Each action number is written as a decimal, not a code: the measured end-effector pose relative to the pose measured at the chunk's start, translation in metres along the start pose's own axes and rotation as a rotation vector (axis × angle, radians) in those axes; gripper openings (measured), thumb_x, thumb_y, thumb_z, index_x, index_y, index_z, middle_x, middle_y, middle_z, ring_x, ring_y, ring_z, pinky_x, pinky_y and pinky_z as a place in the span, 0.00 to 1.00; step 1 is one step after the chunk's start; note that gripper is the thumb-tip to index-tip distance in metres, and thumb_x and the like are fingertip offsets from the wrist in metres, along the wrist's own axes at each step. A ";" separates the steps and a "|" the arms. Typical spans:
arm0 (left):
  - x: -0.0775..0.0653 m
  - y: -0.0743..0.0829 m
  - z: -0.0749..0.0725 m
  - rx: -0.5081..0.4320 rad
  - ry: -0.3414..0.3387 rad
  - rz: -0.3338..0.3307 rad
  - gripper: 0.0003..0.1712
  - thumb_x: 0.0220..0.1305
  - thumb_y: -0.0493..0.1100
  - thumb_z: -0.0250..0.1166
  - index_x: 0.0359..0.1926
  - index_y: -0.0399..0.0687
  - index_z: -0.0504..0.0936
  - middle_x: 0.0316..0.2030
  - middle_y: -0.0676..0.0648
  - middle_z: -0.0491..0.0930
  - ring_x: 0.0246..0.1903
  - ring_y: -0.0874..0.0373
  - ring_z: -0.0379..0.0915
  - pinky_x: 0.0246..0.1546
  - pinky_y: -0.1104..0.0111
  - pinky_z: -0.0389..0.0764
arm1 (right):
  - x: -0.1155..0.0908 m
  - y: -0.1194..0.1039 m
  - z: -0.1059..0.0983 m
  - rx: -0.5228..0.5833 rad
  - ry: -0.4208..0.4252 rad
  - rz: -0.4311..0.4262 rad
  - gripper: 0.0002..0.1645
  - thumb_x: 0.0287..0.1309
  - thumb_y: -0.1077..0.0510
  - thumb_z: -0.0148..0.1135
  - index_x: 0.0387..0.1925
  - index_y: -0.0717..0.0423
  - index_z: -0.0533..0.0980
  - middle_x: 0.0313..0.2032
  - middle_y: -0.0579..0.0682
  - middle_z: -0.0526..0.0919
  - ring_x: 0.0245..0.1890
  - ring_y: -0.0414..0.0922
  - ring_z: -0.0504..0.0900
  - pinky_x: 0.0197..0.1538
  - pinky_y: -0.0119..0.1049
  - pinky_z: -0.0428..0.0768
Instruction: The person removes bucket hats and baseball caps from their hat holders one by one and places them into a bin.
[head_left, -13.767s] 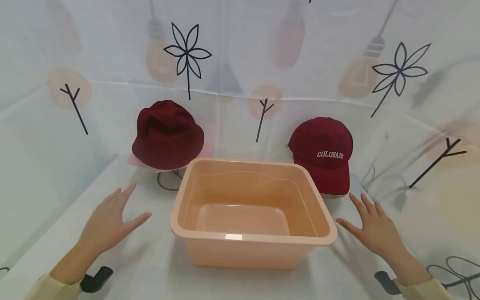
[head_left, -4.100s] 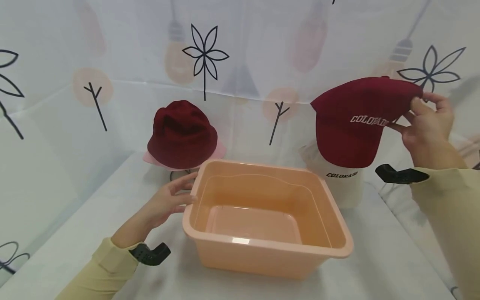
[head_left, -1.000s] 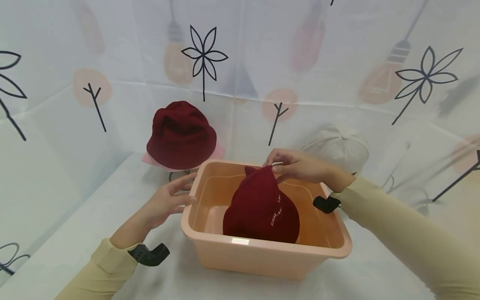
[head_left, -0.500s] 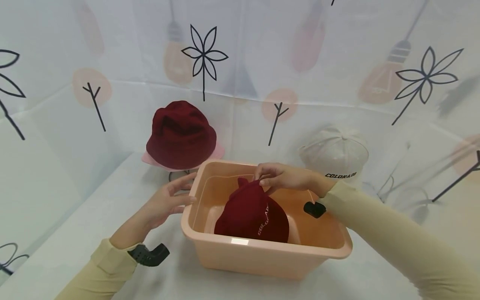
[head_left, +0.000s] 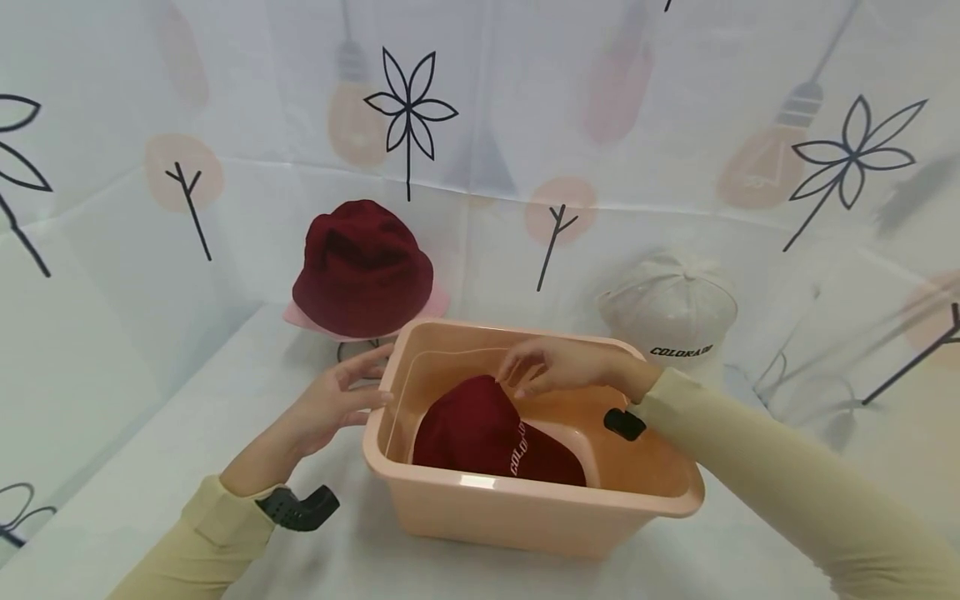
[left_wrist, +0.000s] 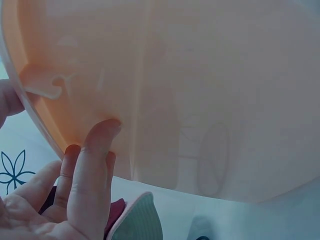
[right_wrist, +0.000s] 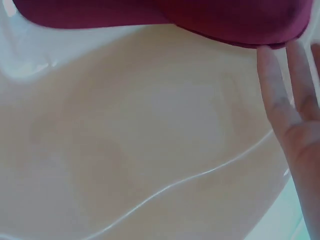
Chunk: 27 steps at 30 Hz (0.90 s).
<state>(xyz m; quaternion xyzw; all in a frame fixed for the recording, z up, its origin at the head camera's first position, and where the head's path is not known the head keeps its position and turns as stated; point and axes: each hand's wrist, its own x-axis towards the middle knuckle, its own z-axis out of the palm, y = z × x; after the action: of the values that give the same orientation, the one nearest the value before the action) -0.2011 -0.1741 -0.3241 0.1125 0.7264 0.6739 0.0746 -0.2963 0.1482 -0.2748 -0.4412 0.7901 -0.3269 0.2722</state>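
The maroon cloth baseball cap (head_left: 467, 429) lay in the peach plastic basin (head_left: 510, 521), crown toward the left hand (head_left: 330, 410), brim pointing away from it. The right hand (head_left: 558, 367) was nearer, just above, loosely spread fingertips at the crown's edge, gripping nothing; the left's straightened fingers merely touched the basin's side.

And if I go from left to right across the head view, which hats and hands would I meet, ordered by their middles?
Left hand → bucket hat → red cap → right hand → white cap. I leave out the pink brim, which the bucket hat overlaps.
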 end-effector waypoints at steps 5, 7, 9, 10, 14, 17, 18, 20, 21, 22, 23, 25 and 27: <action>-0.001 0.001 0.001 0.013 0.003 0.000 0.39 0.58 0.38 0.63 0.70 0.46 0.58 0.56 0.34 0.63 0.57 0.38 0.65 0.45 0.52 0.76 | 0.003 -0.004 0.010 -0.128 -0.139 -0.044 0.22 0.53 0.63 0.65 0.52 0.54 0.77 0.55 0.50 0.74 0.56 0.48 0.70 0.56 0.49 0.71; -0.001 0.002 0.001 0.016 0.004 0.001 0.40 0.58 0.38 0.63 0.70 0.46 0.58 0.56 0.34 0.63 0.57 0.38 0.65 0.45 0.52 0.76 | 0.005 -0.005 0.014 -0.181 -0.177 -0.054 0.25 0.52 0.63 0.66 0.54 0.53 0.76 0.58 0.50 0.71 0.60 0.47 0.66 0.58 0.49 0.69; -0.001 0.002 0.001 0.018 0.006 0.002 0.40 0.58 0.39 0.64 0.70 0.46 0.58 0.56 0.34 0.63 0.57 0.38 0.65 0.45 0.52 0.76 | 0.008 -0.004 0.018 -0.241 -0.212 -0.081 0.27 0.52 0.63 0.66 0.56 0.53 0.75 0.61 0.50 0.69 0.62 0.47 0.63 0.60 0.47 0.66; -0.001 0.002 0.001 0.018 0.006 0.002 0.40 0.58 0.39 0.64 0.70 0.46 0.58 0.56 0.34 0.63 0.57 0.38 0.65 0.45 0.52 0.76 | 0.010 -0.004 0.020 -0.269 -0.234 -0.096 0.29 0.51 0.64 0.66 0.58 0.53 0.73 0.62 0.51 0.68 0.63 0.47 0.62 0.62 0.46 0.64; -0.002 0.003 0.002 0.015 0.007 -0.001 0.40 0.58 0.39 0.64 0.70 0.46 0.58 0.56 0.34 0.63 0.57 0.38 0.65 0.45 0.52 0.76 | 0.017 0.000 0.029 -0.388 -0.319 -0.164 0.37 0.49 0.63 0.68 0.63 0.54 0.67 0.66 0.53 0.62 0.66 0.48 0.57 0.65 0.41 0.59; -0.003 0.003 0.002 0.017 0.006 0.000 0.40 0.58 0.39 0.64 0.70 0.46 0.57 0.56 0.33 0.63 0.57 0.39 0.65 0.46 0.52 0.76 | 0.023 0.003 0.035 -0.485 -0.368 -0.173 0.43 0.48 0.62 0.69 0.66 0.52 0.63 0.68 0.54 0.58 0.67 0.47 0.55 0.65 0.38 0.58; -0.003 0.004 0.002 0.017 0.006 0.001 0.40 0.58 0.39 0.64 0.70 0.46 0.57 0.56 0.33 0.63 0.57 0.39 0.65 0.45 0.52 0.76 | 0.025 0.003 0.037 -0.521 -0.381 -0.175 0.44 0.47 0.61 0.70 0.67 0.52 0.62 0.68 0.54 0.58 0.67 0.47 0.55 0.65 0.38 0.58; -0.003 0.004 0.002 0.018 0.007 0.001 0.40 0.58 0.39 0.63 0.70 0.46 0.57 0.56 0.33 0.63 0.57 0.39 0.65 0.45 0.53 0.76 | 0.030 0.005 0.041 -0.577 -0.411 -0.172 0.46 0.47 0.60 0.70 0.68 0.52 0.60 0.68 0.54 0.56 0.68 0.46 0.54 0.65 0.36 0.57; -0.003 0.004 0.002 0.018 0.008 0.000 0.40 0.58 0.39 0.63 0.70 0.46 0.57 0.56 0.33 0.63 0.57 0.38 0.65 0.45 0.52 0.76 | 0.032 0.005 0.043 -0.594 -0.428 -0.163 0.46 0.47 0.59 0.70 0.68 0.52 0.60 0.69 0.54 0.56 0.68 0.46 0.54 0.65 0.36 0.56; -0.003 0.004 0.002 0.015 0.008 -0.001 0.40 0.58 0.39 0.63 0.70 0.46 0.57 0.56 0.33 0.63 0.57 0.38 0.65 0.45 0.52 0.76 | 0.034 0.005 0.045 -0.615 -0.446 -0.152 0.46 0.47 0.58 0.70 0.68 0.52 0.60 0.68 0.54 0.56 0.68 0.46 0.54 0.66 0.35 0.55; -0.004 0.004 0.002 0.016 0.007 -0.003 0.40 0.58 0.39 0.63 0.70 0.46 0.57 0.57 0.33 0.63 0.57 0.39 0.65 0.45 0.52 0.76 | 0.037 0.005 0.048 -0.633 -0.466 -0.133 0.46 0.47 0.57 0.70 0.68 0.51 0.60 0.69 0.54 0.56 0.68 0.45 0.53 0.66 0.36 0.55; -0.003 0.003 0.002 0.018 0.008 -0.008 0.40 0.58 0.39 0.64 0.70 0.47 0.57 0.57 0.34 0.63 0.57 0.39 0.65 0.46 0.52 0.76 | 0.040 0.005 0.052 -0.651 -0.503 -0.080 0.45 0.48 0.55 0.70 0.68 0.49 0.61 0.69 0.52 0.55 0.69 0.44 0.52 0.67 0.37 0.54; -0.003 0.003 0.001 0.018 0.005 -0.010 0.40 0.58 0.39 0.64 0.70 0.47 0.57 0.57 0.34 0.62 0.58 0.39 0.64 0.46 0.52 0.76 | 0.042 0.004 0.054 -0.650 -0.518 -0.027 0.44 0.48 0.54 0.70 0.67 0.46 0.62 0.69 0.51 0.56 0.69 0.43 0.51 0.67 0.38 0.53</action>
<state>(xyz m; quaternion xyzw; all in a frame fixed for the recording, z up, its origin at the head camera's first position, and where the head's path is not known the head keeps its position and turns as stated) -0.1975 -0.1734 -0.3214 0.1078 0.7333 0.6671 0.0750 -0.2793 0.0982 -0.3183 -0.5821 0.7518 0.0577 0.3044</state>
